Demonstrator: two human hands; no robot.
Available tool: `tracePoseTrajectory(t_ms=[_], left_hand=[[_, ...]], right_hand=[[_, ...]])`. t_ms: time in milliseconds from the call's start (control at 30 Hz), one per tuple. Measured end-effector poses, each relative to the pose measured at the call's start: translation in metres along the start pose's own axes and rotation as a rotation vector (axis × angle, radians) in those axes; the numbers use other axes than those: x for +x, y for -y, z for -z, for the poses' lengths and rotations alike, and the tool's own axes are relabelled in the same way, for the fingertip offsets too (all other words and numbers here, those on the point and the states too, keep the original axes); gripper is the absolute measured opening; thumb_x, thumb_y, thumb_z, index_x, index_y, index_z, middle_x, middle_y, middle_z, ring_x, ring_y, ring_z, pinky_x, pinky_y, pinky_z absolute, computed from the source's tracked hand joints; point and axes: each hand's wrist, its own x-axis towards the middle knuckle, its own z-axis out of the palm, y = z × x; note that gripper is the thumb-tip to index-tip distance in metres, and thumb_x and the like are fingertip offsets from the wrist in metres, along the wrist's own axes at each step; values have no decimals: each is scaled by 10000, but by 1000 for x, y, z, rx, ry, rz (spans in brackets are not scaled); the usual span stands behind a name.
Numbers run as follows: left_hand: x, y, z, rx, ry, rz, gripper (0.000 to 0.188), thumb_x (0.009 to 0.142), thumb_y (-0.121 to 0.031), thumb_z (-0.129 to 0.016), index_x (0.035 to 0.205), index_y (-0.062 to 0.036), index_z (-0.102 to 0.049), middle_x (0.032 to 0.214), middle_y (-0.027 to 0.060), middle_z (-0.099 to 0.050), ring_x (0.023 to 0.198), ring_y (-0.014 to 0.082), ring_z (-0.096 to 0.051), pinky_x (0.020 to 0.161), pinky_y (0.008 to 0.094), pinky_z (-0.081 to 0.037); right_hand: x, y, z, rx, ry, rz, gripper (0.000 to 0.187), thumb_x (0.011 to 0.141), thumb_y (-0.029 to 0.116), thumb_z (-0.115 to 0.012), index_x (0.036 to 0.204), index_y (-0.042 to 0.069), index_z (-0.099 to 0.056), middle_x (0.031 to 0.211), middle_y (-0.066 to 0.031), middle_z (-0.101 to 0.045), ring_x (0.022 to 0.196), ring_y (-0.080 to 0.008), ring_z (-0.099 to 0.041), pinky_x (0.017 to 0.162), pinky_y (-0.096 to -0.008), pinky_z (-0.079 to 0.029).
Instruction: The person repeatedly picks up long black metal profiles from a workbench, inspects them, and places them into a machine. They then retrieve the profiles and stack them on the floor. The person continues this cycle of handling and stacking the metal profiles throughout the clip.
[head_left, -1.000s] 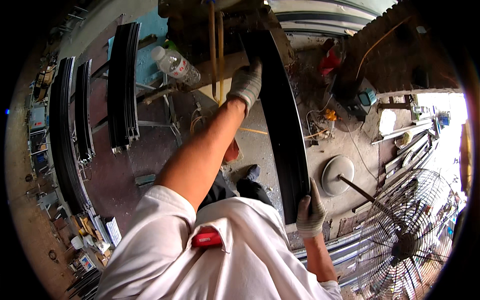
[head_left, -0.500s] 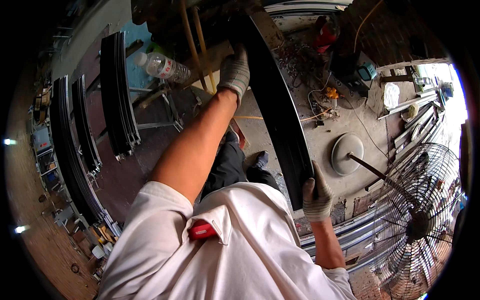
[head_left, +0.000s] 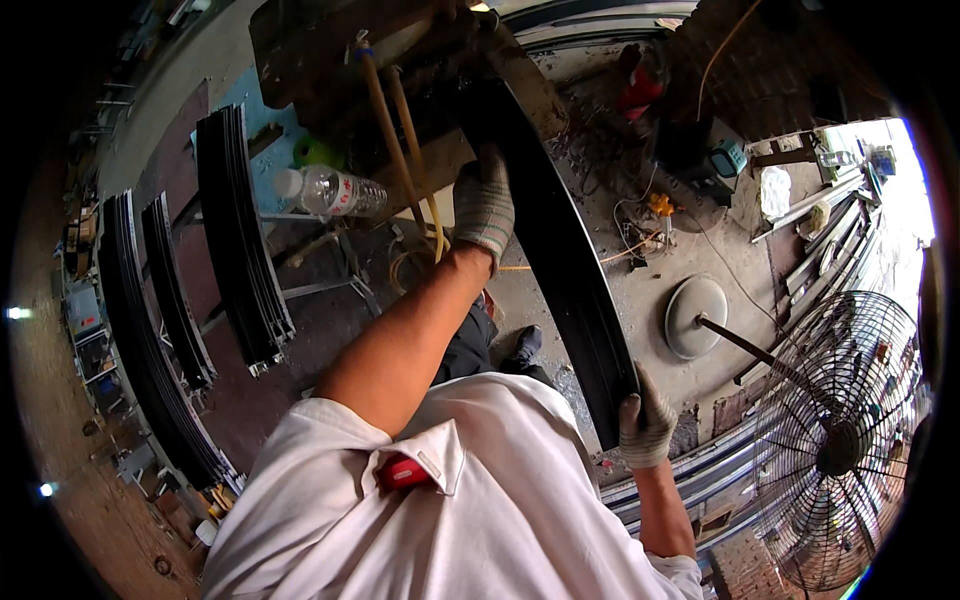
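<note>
A long black metal profile [head_left: 565, 235] slants across the middle of the view, held off the floor between both hands. My left hand [head_left: 484, 208], in a pale striped knit glove, is closed on its left edge towards the far end. Near its close end, my right hand [head_left: 646, 425], gloved alike, grips the right edge, thumb on the top face. The profile's far end lies by a dark machine [head_left: 330, 75], its whole tip visible. Both palms and the underside of the profile are hidden.
Stacks of black profiles [head_left: 235, 230] lie on the left beside a clear plastic bottle [head_left: 335, 191]. Two yellowish hoses [head_left: 392, 140] hang by the machine. A large caged fan [head_left: 838, 445] with a round base [head_left: 696, 317] stands at right. Cables cross the floor near a red object [head_left: 640, 90].
Both hands and the profile have shifted slightly nearer and to the right. The profile's far end now shows in front of the machine. Both grips are kept.
</note>
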Motion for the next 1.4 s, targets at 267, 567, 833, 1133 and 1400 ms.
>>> tracePoseTrajectory(t_ms=[267, 567, 833, 1133, 1400], left_hand=[[-7, -7, 1, -56, 12, 5, 766, 956, -655, -399, 1110, 69, -595, 1033, 257, -652, 969, 421, -604, 836, 450, -466], [-2, 4, 1, -34, -13, 8, 762, 958, -652, -402, 1103, 70, -599, 1015, 263, -649, 955, 421, -604, 836, 454, -467], [-5, -2, -3, -67, -26, -27, 747, 959, -646, -408, 1049, 66, -613, 983, 254, -652, 942, 414, -607, 824, 448, -466], [11, 32, -9, -29, -22, -95, 681, 956, -628, -445, 1119, 12, -611, 1076, 226, -658, 1030, 389, -612, 866, 415, -475], [57, 92, -23, -15, 33, -227, 605, 977, -573, -466, 1206, -30, -601, 1160, 174, -660, 1091, 338, -611, 930, 414, -465]], right_hand=[[-2, -8, -4, 26, -22, -12, 379, 954, 208, -575, 1250, -27, -601, 1004, -227, -702, 878, -320, -717, 792, -358, -547], [-2, -3, 1, 28, -17, -16, 355, 951, 169, -577, 1246, -28, -607, 1015, -220, -710, 904, -300, -719, 814, -348, -546], [-9, -21, -9, 78, -58, -16, 365, 956, 189, -598, 1263, -9, -607, 984, -211, -712, 910, -268, -714, 820, -332, -540], [0, -80, -46, 98, 135, -73, 393, 947, 189, -582, 1313, 47, -560, 1021, -204, -694, 961, -258, -695, 854, -334, -526], [6, -163, -133, 178, 193, -238, 109, 970, 109, -512, 1031, 49, -580, 801, -116, -580, 747, -187, -491, 743, -343, -474]])
